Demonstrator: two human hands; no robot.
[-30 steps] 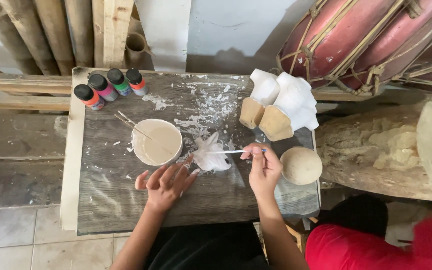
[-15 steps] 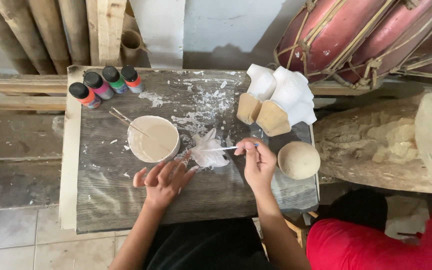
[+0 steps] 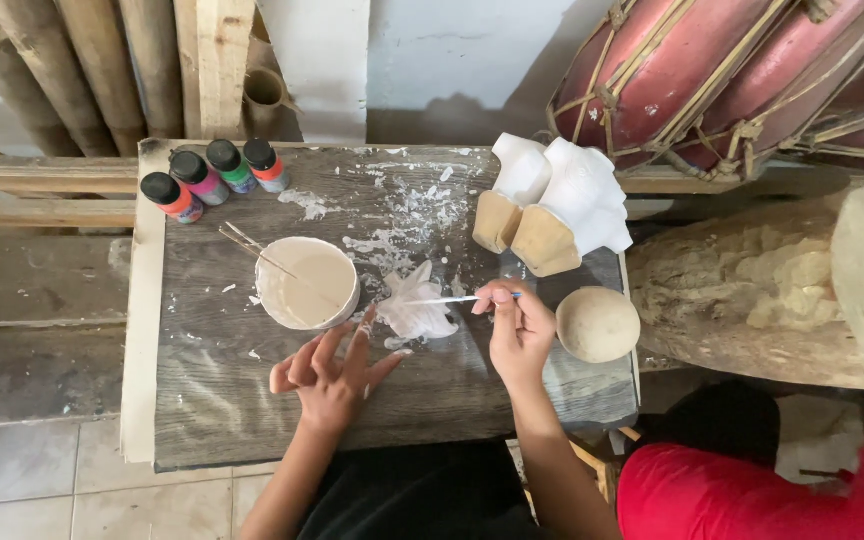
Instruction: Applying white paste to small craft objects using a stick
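Four paint bottles point(image 3: 214, 177) stand at the upper left of the frame, with the white bowl point(image 3: 307, 282) just below them on the grey board point(image 3: 202, 400). My left hand point(image 3: 330, 372) lies spread, fingertips at the edge of the small white carving point(image 3: 418, 308) near centre. My right hand point(image 3: 519, 330) pinches a thin brush point(image 3: 442, 299), its tip seemingly touching the carving. A round tan ball point(image 3: 598, 324) sits at right.

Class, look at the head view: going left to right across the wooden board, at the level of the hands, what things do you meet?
Bowl of pale paint → left hand → white leaf-shaped carving → right hand holding a thin brush → round tan ball.
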